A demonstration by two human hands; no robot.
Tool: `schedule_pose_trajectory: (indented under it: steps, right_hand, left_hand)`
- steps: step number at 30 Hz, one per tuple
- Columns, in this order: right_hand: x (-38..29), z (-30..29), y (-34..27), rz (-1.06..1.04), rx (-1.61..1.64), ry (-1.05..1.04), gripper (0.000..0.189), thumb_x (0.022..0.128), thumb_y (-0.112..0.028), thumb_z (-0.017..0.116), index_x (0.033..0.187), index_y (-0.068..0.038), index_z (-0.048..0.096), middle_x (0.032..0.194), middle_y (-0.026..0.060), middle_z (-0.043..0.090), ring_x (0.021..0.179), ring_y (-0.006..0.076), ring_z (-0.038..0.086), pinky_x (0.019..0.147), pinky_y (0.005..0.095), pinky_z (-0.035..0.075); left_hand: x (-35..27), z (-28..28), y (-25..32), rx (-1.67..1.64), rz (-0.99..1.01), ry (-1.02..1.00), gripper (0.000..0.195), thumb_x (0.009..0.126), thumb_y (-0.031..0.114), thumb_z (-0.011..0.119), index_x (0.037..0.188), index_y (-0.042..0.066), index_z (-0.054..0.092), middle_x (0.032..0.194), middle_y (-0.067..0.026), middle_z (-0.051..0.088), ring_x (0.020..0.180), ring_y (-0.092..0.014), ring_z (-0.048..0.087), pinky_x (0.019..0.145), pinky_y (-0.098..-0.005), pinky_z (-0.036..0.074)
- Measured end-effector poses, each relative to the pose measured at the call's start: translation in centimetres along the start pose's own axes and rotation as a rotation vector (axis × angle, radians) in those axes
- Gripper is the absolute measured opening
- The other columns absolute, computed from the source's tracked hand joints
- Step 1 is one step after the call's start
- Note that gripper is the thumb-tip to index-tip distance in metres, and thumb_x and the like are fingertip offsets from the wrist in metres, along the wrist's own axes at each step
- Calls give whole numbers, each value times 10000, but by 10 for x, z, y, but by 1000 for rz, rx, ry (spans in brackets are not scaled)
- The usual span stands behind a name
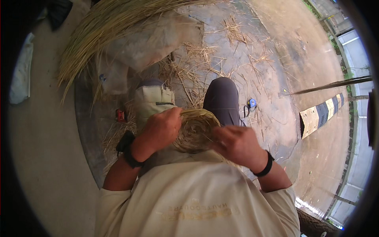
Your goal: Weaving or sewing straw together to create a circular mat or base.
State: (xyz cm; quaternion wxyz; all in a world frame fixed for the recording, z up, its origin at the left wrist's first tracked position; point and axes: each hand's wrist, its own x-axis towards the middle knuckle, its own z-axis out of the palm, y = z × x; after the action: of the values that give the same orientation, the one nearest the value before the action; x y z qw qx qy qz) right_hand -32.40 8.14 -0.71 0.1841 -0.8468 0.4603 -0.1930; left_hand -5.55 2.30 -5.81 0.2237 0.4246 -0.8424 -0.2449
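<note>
A shallow round basket of coiled straw (194, 133) rests in my lap between my knees, its hollow facing up. My left hand (164, 126) grips its rim on the left, with the fingertips at the far edge. Over the right side of the rim is my right hand (235, 145), blurred, its fingers pinched together. A thin pale strand (208, 137) runs from those fingers across the weave; whether it is straw, thread or a needle is unclear. My right hand hides part of the basket's right wall.
A long bundle of straw (88, 44) lies at far left beside a plastic sheet (154, 41). Loose straw scraps (195, 56) litter the ground mat. A blue tape measure (252, 103) and scissors (243, 121) lie by my right knee, a red object (121, 115) by the left.
</note>
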Motion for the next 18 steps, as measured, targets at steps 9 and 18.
schedule_pose_trajectory:
  steps: [9, 18]
  right_hand:
    - [-28, 2, 3, 151, 258, -300, 165, 937, -83, 703, 1076, -56, 619, 817, 124, 724, 696, 286, 727, 612, 395, 572]
    - [20, 62, 43, 553, 1461, -116, 69, 1051, -87, 557, 1116, -67, 550, 936, 50, 649, 709, 85, 561, 636, 262, 485]
  left_hand:
    - [-5, -38, -8, 125, -32, 3, 231, 938, 43, 651, 1162, -11, 644, 887, -257, 708, 807, -451, 712, 673, -521, 566]
    - [-8, -55, 2, 88, 27, -147, 219, 939, 56, 650, 1143, -22, 638, 938, -258, 708, 855, -459, 709, 717, -512, 569]
